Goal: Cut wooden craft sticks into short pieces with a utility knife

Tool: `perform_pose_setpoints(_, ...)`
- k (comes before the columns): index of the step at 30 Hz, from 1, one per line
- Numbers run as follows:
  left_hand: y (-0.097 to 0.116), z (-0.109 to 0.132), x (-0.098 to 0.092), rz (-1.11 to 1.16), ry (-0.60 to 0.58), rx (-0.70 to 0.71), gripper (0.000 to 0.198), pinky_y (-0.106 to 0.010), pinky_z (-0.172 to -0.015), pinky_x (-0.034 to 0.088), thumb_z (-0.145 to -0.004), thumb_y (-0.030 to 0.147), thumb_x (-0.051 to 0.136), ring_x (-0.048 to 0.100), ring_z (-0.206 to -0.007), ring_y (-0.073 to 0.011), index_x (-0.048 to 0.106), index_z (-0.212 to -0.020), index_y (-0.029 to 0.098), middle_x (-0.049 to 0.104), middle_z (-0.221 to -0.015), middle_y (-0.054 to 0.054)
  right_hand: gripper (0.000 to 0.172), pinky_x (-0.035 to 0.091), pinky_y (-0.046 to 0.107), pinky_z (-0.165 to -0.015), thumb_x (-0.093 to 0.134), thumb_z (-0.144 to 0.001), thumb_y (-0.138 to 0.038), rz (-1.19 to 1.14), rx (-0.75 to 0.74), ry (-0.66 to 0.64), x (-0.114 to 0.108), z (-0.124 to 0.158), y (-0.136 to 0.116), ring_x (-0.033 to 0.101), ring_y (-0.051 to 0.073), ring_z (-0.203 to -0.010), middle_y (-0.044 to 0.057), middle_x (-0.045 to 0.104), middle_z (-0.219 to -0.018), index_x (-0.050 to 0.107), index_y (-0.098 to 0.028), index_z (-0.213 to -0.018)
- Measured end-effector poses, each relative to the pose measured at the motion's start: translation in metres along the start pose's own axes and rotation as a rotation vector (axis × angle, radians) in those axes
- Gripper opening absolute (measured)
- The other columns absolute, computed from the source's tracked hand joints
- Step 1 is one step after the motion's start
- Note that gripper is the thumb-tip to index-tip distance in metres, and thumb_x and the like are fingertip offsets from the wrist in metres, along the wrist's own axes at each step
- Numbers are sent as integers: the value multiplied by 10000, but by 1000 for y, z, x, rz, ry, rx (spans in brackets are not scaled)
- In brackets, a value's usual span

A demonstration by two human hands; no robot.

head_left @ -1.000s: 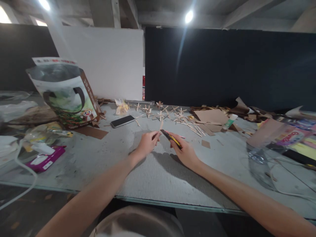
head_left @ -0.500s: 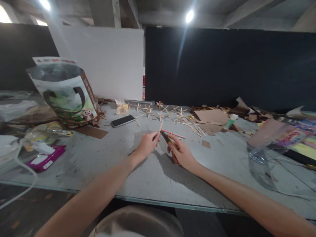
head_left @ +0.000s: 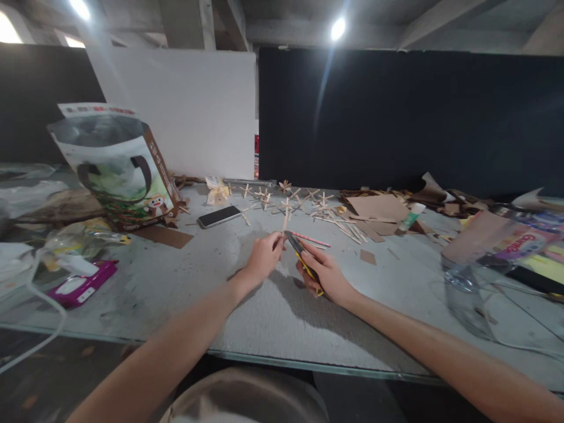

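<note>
Thin, flat, pale wooden stick (head_left: 284, 224), straight edges, held right of and a bit nearer you than the smartphone (head_left: 219, 217). Your left hand (head_left: 264, 258) pinches its near end, thumb against curled fingers. Stick's long axis runs away from you, far end up, leaning slightly right. Your right hand (head_left: 328, 273) has its fingers wrapped round a yellow-and-black utility knife (head_left: 298, 249), front end at the stick, just above your left fingertips; can't tell if the blade touches. Knife slants from there back toward you and right.

Versus half a second ago: knife sits steeper, more yellow handle showing below your right hand; stick stands straighter. Left hand about the same.

Right of the smartphone: red-and-white patterned pencil-like rod (head_left: 311, 239), star-shaped clusters of wooden sticks (head_left: 286, 205), and, farther right, flat brown cardboard pieces (head_left: 379, 210). Left of it: glossy printed bag (head_left: 123, 182), top open. All on the scuffed grey tabletop (head_left: 247, 317).
</note>
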State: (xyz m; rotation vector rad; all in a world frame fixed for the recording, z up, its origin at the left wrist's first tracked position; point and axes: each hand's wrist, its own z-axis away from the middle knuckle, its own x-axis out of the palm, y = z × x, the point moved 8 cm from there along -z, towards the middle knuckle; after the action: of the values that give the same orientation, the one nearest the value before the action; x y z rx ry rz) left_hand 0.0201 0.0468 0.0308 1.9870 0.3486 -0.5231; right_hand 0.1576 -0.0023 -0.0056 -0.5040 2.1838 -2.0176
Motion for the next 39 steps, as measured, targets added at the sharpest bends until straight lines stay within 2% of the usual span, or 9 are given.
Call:
perform_pose_setpoints(3,-4,-1,-2,46,9,-35,336,-244,-568,414,-999,415,461,523,-502,-119,582,-763,208,569,-550,34,774,373,206,-324,609,-938,-586,91,-76,51,-8,-1,-4,373,55,-366,-59,583,-750,411,-268,-1615)
perform_pose_setpoints(6,-6,-2,-4,47,14,-48,340,-245,-567,417,-994,407,476,530,-495,-121,583,-744,203,563,-526,33,683,340,198,-370,564,-977,-531,334,-208,138,-18,-2,-13,397,63,-413,-31,594,-762,480,-226,-1582)
perform_pose_setpoints(9,-5,-2,-4,42,8,-46,344,-242,-567,415,-1002,389,470,527,-481,-116,579,-735,201,559,-525,36,600,396,212,-476,531,-1002,-441,557,-315,158,-21,-2,-20,452,97,-514,1,634,-769,543,-170,-1537)
perform_pose_setpoints(12,-2,-1,-2,26,-14,-33,342,-237,-570,417,-1012,372,457,514,-467,-111,571,-736,204,545,-516,44,552,464,244,-594,509,-1007,-389,667,-376,148,-19,-3,-23,535,134,-630,35,698,-839,585,-148,-1499)
perform_pose_setpoints(22,1,0,0,0,-35,12,334,-244,-571,404,-1013,391,449,532,-492,-121,571,-760,210,538,-529,44,542,504,275,-681,490,-1011,-365,715,-403,160,-20,-3,-21,582,164,-721,54,728,-907,585,-147,-1499)
perform_pose_setpoints(39,2,1,-2,4,-12,17,373,-253,-547,387,-1012,440,452,514,-483,-120,573,-743,213,540,-514,40,568,444,246,-592,493,-1010,-396,705,-362,175,-20,-1,-23,535,142,-621,45,696,-829,582,-128,-1503)
